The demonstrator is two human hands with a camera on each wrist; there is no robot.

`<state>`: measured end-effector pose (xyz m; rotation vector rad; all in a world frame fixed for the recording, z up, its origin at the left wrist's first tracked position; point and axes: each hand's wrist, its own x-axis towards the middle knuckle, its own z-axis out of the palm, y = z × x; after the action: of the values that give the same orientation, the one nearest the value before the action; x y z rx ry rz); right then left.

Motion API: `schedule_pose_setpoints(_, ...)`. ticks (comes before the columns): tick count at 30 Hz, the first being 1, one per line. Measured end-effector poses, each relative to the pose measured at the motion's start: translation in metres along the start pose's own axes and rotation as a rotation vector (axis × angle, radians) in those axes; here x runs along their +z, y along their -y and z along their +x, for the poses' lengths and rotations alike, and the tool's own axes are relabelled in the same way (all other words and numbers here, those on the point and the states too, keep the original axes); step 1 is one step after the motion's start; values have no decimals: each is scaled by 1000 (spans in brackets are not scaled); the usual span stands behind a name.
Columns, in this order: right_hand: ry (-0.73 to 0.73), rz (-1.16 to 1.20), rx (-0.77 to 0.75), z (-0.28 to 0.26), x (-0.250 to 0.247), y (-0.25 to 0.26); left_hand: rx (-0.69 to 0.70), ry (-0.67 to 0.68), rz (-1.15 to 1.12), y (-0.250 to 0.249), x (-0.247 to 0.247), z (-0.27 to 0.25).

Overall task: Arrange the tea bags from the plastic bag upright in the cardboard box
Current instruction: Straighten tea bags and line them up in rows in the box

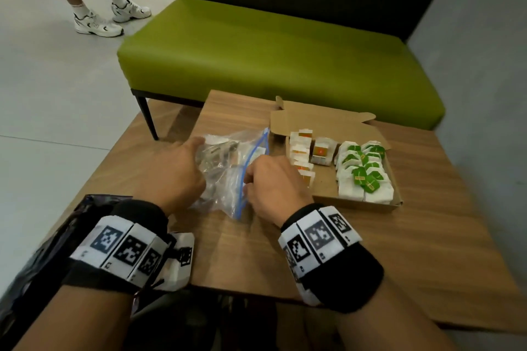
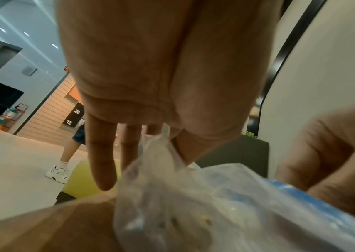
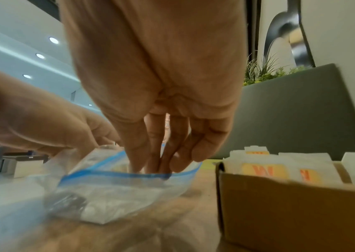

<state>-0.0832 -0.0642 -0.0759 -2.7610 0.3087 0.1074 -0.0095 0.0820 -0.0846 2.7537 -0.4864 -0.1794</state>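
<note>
A clear, crinkled plastic zip bag (image 1: 225,171) with a blue seal strip lies on the wood-grain table (image 1: 256,251), pinned between both hands. The left hand (image 1: 174,171) pinches the bag's far, bunched film between thumb and forefinger, its other fingers (image 2: 102,158) hanging straight. The right hand (image 1: 273,182) has its fingertips (image 3: 137,158) dipped into the bag's open mouth, just over the blue strip; whether they have closed on a tea bag cannot be told. Inside the bag, white paper tea bags (image 3: 107,209) show dimly through the film, beside a dark blur.

Just to the right of the right hand stands the shallow brown cardboard box (image 1: 356,205), its lid flap folded back. It holds a row of white tea bags with orange tags (image 1: 302,157) nearest the hand, standing upright, and farther right a denser block of white tea bags with green tags (image 1: 362,171), bare cardboard between them.
</note>
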Motion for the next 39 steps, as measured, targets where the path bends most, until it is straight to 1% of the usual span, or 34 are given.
schedule_pose_setpoints(2, 6, 12, -5, 0, 5, 2, -15, 8, -48, 3, -5, 2)
schedule_pose_setpoints(4, -17, 56, -12, 0, 7, 4, -17, 55, -71, 5, -10, 4)
schedule_pose_setpoints(6, -43, 75, -30, 0, 9, 3, 19, 97, -46, 3, -11, 6)
schedule_pose_setpoints(9, -54, 43, -24, 3, 16, 2, 36, 145, -48, 2, -9, 7)
schedule_pose_setpoints(12, 27, 26, 15, 4, 23, -1, 62, 161, -106, 3, -6, 8)
schedule_pose_setpoints(16, 125, 26, 29, 10, 37, -4, 86, 209, -157, 5, -9, 6)
schedule_pose_setpoints(20, 110, 46, 22, 22, 49, -2, 121, 275, -273, 9, -7, 3)
schedule_pose_setpoints(23, 94, 175, -19, 25, 48, 2, 92, 306, -357, 15, -5, 7)
schedule_pose_setpoints(25, 63, 266, -60, 23, 43, 2, 45, 294, -420, 20, -3, 9)
schedule_pose_setpoints(26, 53, 289, -57, 22, 41, 2, 19, 285, -457, 23, -1, 11)
schedule_pose_setpoints(28, 11, 269, -38, 18, 38, 2, -15, 248, -465, 26, 2, 13)
schedule_pose_setpoints(31, -57, 212, -22, 14, 34, 5, -67, 93, -408, 26, 2, 15)
schedule_pose_setpoints(33, -36, 244, -50, 11, 29, 10, -103, 27, -419, 27, 0, 16)
schedule_pose_setpoints(35, 25, 277, -92, 11, 26, 16, -116, 20, -423, 28, -1, 16)
schedule_pose_setpoints(37, 57, 241, -112, 14, 31, 20, -116, 27, -421, 28, -2, 15)
schedule_pose_setpoints(39, 44, 183, -124, 20, 42, 20, -98, 8, -423, 25, -3, 15)
